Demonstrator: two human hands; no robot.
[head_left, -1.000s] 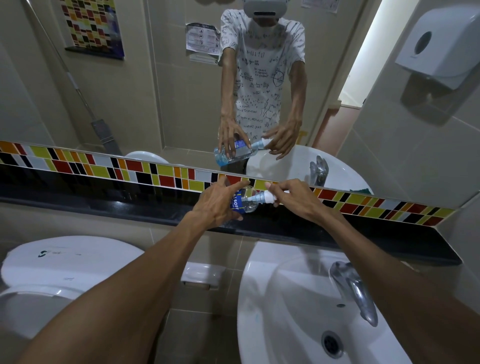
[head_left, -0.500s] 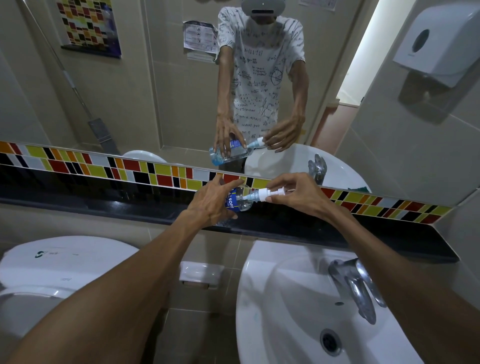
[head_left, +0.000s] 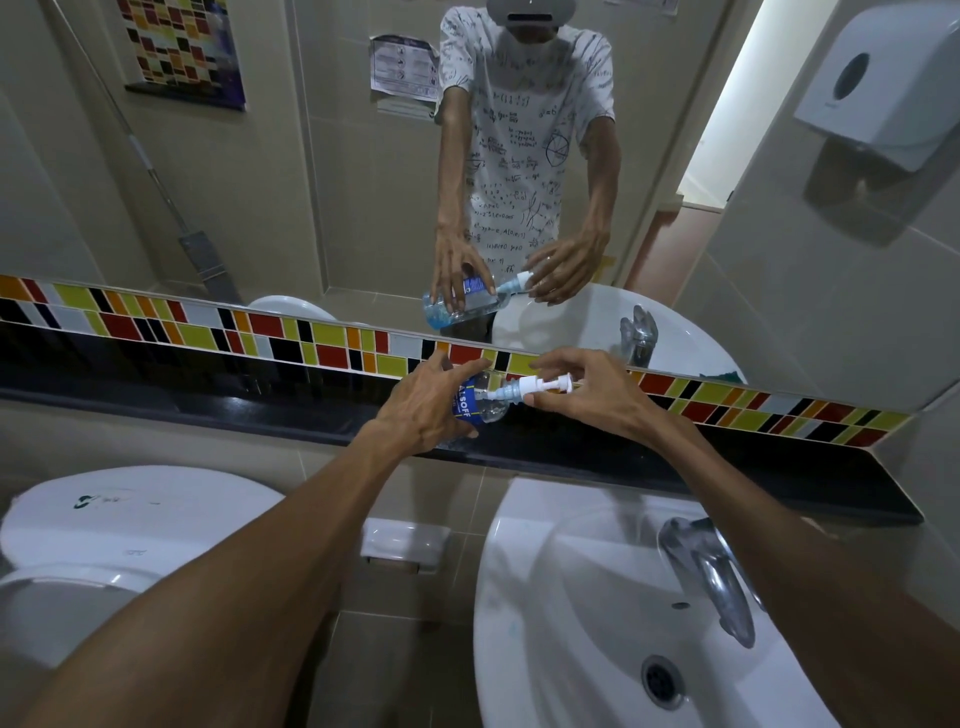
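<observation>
A clear plastic pump bottle (head_left: 480, 400) with a blue label lies tilted toward the right, held above the black ledge (head_left: 779, 483). My left hand (head_left: 426, 405) grips its body, fingers curled round the label. My right hand (head_left: 582, 395) pinches the white pump head (head_left: 540, 385) at the bottle's neck; the pump stem shows pulled out a little. The mirror (head_left: 311, 208) above reflects both hands and the bottle, which holds some blue liquid at its base.
A white basin (head_left: 545, 597) with a chrome tap (head_left: 711, 577) and drain (head_left: 662, 678) sits below right. A white toilet cistern (head_left: 130, 519) is at the left, a soap dish (head_left: 402, 540) on the wall between. A white paper dispenser (head_left: 878, 78) hangs top right. Coloured tiles (head_left: 208, 327) border the mirror.
The right hand has drawn the white pump head out to the right, away from the bottle's neck. The bottle stays tilted in my left hand at about the same place.
</observation>
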